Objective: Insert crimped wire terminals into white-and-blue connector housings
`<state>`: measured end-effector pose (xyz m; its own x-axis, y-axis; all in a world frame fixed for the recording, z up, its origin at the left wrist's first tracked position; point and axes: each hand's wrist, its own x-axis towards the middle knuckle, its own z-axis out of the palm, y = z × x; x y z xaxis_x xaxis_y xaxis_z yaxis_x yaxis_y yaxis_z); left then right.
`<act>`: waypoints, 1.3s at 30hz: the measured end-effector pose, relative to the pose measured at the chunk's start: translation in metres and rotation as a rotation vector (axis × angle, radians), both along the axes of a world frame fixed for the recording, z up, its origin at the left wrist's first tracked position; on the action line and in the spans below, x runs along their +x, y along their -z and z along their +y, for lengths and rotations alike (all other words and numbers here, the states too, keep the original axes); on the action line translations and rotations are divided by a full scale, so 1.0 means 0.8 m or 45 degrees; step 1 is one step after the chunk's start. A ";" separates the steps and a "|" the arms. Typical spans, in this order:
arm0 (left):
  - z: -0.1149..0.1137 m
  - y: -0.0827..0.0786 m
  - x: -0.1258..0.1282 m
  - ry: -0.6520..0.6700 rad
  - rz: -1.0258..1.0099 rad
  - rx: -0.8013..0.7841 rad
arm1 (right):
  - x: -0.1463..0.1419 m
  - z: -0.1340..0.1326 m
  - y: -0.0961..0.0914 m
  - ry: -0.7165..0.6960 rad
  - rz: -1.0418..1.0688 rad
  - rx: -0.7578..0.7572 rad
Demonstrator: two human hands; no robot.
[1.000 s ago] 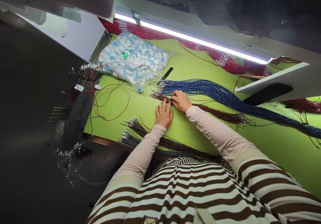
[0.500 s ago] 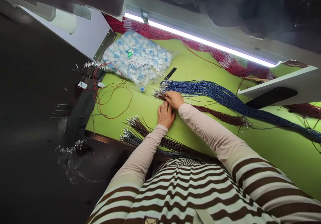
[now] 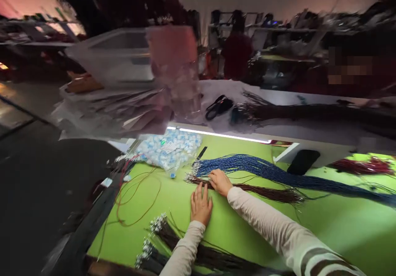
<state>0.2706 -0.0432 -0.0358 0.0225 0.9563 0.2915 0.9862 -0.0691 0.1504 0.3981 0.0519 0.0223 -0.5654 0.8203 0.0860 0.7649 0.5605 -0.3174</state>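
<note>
My left hand (image 3: 200, 205) lies flat on the green table (image 3: 253, 222), fingers stretched out toward a brown wire bundle (image 3: 266, 192). My right hand (image 3: 220, 182) rests on the near end of that brown bundle, fingers curled over the wires. Just behind it a thick blue wire bundle (image 3: 278, 177) runs off to the right. Another brown wire bundle (image 3: 188, 249) with metal terminal ends lies at the table's near edge by my left forearm.
A clear bag of small blue-and-white parts (image 3: 170, 147) sits at the back left, loose red wires (image 3: 136, 193) beside it. A raised shelf holds scissors (image 3: 218, 106), dark wire bundles (image 3: 309, 112) and a plastic bin (image 3: 117, 57). A person (image 3: 236, 53) stands far behind.
The view has tilted up sharply, now showing the shelf and the room behind. My left hand's fingers have spread flat; my right hand stays on the brown wires.
</note>
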 end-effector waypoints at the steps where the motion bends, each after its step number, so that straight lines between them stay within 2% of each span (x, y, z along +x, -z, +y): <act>1: 0.000 0.002 -0.001 -0.002 0.010 0.012 | 0.010 -0.005 0.004 0.025 -0.010 0.011; 4: 0.004 0.013 -0.006 0.010 0.015 0.049 | 0.030 -0.018 0.017 0.060 -0.034 0.033; 7: 0.009 0.022 -0.009 0.049 -0.016 0.111 | 0.036 -0.026 0.030 0.091 -0.028 0.071; 13: 0.007 0.022 -0.013 0.106 -0.067 0.213 | 0.040 -0.042 0.042 0.136 -0.005 0.171; 17: 0.006 0.011 -0.006 0.189 0.019 0.109 | 0.046 -0.052 0.036 0.046 -0.016 0.189; 22: -0.002 -0.022 0.005 0.205 0.080 -0.168 | 0.061 -0.066 0.032 -0.034 0.034 0.022; 25: -0.001 -0.026 0.008 0.183 0.039 -0.229 | 0.088 -0.071 0.047 0.070 0.087 -0.076; 28: 0.001 -0.022 0.007 0.195 0.023 -0.294 | 0.128 -0.076 0.055 0.203 0.040 -0.046; 34: -0.002 -0.019 0.006 0.166 0.019 -0.267 | 0.212 -0.091 0.042 0.332 -0.085 0.023; 39: -0.002 -0.021 0.008 0.180 0.014 -0.314 | 0.261 -0.097 0.037 0.394 -0.147 0.069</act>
